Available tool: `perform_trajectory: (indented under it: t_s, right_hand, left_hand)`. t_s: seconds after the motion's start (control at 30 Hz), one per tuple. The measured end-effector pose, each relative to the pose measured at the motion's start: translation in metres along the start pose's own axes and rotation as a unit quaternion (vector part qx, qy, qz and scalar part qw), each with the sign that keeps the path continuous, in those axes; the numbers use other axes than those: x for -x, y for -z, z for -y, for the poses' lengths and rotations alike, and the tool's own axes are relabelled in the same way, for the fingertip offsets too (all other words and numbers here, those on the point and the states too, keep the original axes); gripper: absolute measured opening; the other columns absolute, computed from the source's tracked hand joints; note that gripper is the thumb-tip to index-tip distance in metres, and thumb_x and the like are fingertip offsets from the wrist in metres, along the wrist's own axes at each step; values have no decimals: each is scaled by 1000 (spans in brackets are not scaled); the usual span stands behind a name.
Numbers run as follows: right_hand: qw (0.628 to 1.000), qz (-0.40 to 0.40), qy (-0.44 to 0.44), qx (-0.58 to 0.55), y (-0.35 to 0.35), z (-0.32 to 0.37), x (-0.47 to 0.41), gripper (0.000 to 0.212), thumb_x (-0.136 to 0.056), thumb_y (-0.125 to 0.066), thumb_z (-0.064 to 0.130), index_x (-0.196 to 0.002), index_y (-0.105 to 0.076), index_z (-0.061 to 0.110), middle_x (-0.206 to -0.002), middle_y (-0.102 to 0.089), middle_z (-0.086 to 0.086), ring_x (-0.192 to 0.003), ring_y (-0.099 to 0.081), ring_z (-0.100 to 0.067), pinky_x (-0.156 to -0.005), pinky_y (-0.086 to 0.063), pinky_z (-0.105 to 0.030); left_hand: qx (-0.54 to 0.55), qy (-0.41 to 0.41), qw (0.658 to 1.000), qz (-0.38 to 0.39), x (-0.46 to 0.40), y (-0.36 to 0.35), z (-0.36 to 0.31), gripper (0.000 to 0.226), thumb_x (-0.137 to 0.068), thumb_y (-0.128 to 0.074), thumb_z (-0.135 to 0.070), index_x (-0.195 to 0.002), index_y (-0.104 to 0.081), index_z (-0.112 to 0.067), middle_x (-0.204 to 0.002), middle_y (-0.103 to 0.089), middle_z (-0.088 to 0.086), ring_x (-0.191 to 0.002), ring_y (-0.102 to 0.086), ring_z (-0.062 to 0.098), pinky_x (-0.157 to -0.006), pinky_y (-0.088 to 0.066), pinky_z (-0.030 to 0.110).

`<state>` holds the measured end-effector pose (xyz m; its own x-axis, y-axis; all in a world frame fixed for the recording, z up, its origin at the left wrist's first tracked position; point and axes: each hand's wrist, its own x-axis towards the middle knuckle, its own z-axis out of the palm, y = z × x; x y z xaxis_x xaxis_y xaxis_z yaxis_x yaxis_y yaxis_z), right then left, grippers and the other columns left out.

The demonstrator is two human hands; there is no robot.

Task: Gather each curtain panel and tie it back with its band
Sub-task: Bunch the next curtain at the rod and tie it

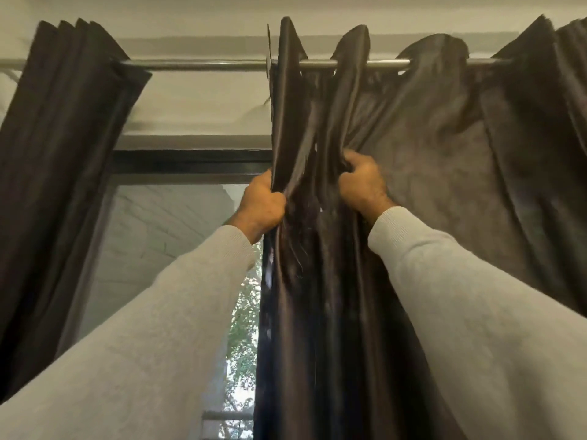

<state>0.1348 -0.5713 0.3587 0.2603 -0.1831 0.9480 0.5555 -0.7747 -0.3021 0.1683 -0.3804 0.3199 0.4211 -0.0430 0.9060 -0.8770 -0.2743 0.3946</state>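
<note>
Gripping the right curtain panel (pixel 428 160), both the left hand (pixel 262 204) and right hand (pixel 362 182) clench folds; yanking risks straining the rod (pixel 203 63).

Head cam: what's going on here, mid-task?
A person is bunching the right curtain panel with both hands. The left hand grips its inner edge; the right hand clutches a fold beside it. The left panel already hangs bunched on the rod. No tie band is visible.
</note>
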Motion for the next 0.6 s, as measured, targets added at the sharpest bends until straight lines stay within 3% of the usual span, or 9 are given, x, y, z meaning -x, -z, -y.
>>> perform_trajectory:
  t_s: [0.1,0.17,0.3,0.4,0.43,0.5,0.57,0.6]
  right_hand:
    - [983,14,67,173,-19,37,0,46,-85,-52,19,-124,-73,31,-127,-71,-3,-133,-48,-35,-112,-34,-48]
    - [976,-9,83,201,-25,57,-1,35,-90,-52,22,-115,-75,28,-123,-71,-5,-128,-52,-37,-108,-37,-49]
    - [996,50,43,66,-41,60,-8,41,-93,-54,30,-128,-74,33,-128,-74,-2,-123,-64,-31,-114,-46,-51]
    - [984,114,60,-127,-37,51,-7,30,-103,-61,17,-129,-76,14,-125,-76,-9,-120,-70,-27,-111,-53,-43]
    - [977,107,54,-174,-27,48,-5,26,-103,-64,15,-125,-77,8,-121,-77,-12,-118,-72,-27,-109,-55,-40]
    - [972,48,14,-231,-3,31,-7,17,-101,-70,24,-106,-83,14,-105,-81,-9,-103,-76,-24,-98,-60,-38]
    - [978,-2,-15,-209,22,3,-11,17,-98,-70,31,-91,-83,20,-93,-81,-3,-90,-75,-18,-87,-60,-36]
    - [983,-29,-25,-179,33,-11,-13,16,-94,-72,34,-94,-83,22,-92,-81,1,-91,-76,-16,-88,-62,-37]
  left_hand:
    - [-7,-4,1000,6,2,13,6,33,-102,-60,-4,-124,-69,-26,-109,-74,-1,-101,-70,19,-85,-57,36]
    - [-8,-10,1000,-7,0,22,10,39,-99,-58,-1,-125,-70,-27,-107,-75,1,-101,-71,24,-86,-60,41]
    - [43,-11,999,21,0,22,3,34,-103,-55,-1,-118,-71,-27,-104,-76,5,-101,-73,30,-92,-61,47]
    - [114,9,993,18,-1,10,1,34,-104,-52,-2,-118,-71,-27,-104,-77,5,-103,-74,27,-100,-61,51]
    - [126,16,992,9,-3,7,2,31,-106,-53,-7,-120,-72,-26,-104,-77,3,-104,-74,26,-102,-60,53]
    - [122,22,992,-4,-5,3,6,23,-107,-57,-26,-125,-72,-25,-105,-76,0,-104,-73,25,-104,-58,57]
    - [112,24,993,-4,-1,-2,5,39,-98,-62,-58,-122,-71,-28,-107,-78,0,-103,-75,24,-100,-61,56]
    - [112,23,993,-3,1,-6,2,54,-89,-64,-73,-121,-71,-31,-109,-79,-1,-103,-77,24,-97,-63,54]
